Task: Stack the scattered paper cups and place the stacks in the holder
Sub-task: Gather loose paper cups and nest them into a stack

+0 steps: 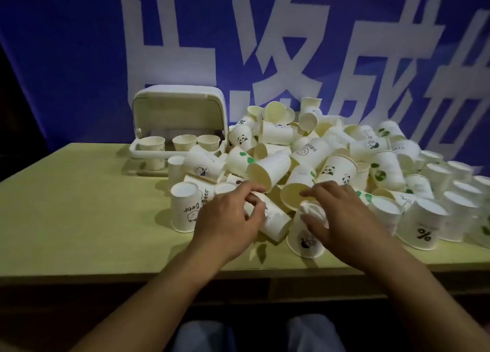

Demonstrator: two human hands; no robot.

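A big heap of white paper cups [318,153] covers the right half of the table. The white cup holder [148,147] stands at the back left with its lid up and three cups in its slots. My left hand [228,219] grips a cup lying on its side [275,221] at the heap's front edge. My right hand [342,214] lies over an upside-down cup with a dark print [305,241], its fingers curled round the cup's base. An upside-down cup printed "Bear" [184,210] stands just left of my left hand.
The pale wooden table [79,206] has bare surface on its left and front. Upside-down cups stand in rows at the far right [450,182]. One cup marked "%" [421,224] sits near the front right. A blue banner with white characters hangs behind.
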